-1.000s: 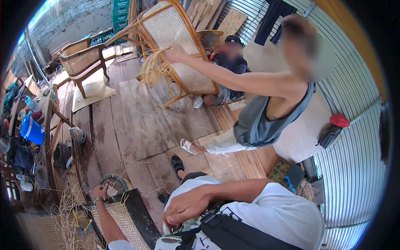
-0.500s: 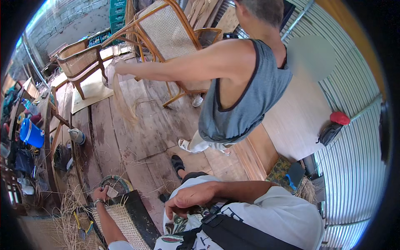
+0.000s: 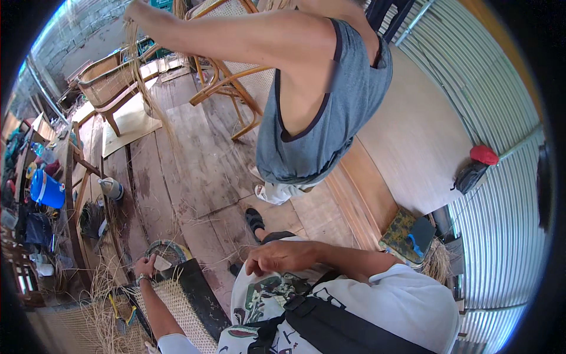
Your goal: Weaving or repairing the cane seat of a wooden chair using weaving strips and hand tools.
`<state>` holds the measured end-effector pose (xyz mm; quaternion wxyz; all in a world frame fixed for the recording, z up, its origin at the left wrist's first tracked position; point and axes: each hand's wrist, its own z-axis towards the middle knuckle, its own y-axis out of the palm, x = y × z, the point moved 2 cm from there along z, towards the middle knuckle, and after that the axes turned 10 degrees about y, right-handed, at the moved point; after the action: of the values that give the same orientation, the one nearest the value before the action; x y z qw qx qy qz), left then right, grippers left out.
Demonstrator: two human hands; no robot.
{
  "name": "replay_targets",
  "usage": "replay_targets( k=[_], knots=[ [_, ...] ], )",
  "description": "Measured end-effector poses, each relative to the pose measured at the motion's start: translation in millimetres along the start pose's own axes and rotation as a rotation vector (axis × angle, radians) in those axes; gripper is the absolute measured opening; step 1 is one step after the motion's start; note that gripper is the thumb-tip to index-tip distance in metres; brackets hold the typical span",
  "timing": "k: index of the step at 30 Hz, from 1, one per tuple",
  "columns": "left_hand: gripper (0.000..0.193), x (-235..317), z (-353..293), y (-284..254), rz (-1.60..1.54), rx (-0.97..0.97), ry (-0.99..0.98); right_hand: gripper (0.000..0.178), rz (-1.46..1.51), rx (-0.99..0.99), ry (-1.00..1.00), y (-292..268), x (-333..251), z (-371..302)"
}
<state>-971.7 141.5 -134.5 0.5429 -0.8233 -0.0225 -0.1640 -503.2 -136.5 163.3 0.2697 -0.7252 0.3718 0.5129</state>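
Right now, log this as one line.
left hand: at pale flat piece | right hand: nothing visibly held | yellow-handled tool: near cane panel | co-worker's hand: gripping strands

"What stands at left?"

"A blue bucket [image 3: 48, 189] near a pale container [image 3: 111, 189]; farther back, a wooden armchair [image 3: 108, 87] on a light sheet [image 3: 132, 131]."

"And at right?"

"A red bundle [image 3: 484, 155] just above a black bag [image 3: 469, 177], near a corrugated metal wall [image 3: 492, 248]; toward center, a co-worker [image 3: 321, 106] in a gray tank top [image 3: 330, 138] stands."
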Motion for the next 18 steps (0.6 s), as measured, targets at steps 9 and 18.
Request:
replay_targets(
  k=[9,18],
  knots=[
    [0.040,-11,-42,-55,-0.397,0.589,0.041,0.067,-0.174,0.054,-0.102,-2,0,11],
    [0.022,91,-255,-48,-0.473,0.839,-0.248,0.024,-0.557,0.034,0.089,37,-5,82]
  ],
)
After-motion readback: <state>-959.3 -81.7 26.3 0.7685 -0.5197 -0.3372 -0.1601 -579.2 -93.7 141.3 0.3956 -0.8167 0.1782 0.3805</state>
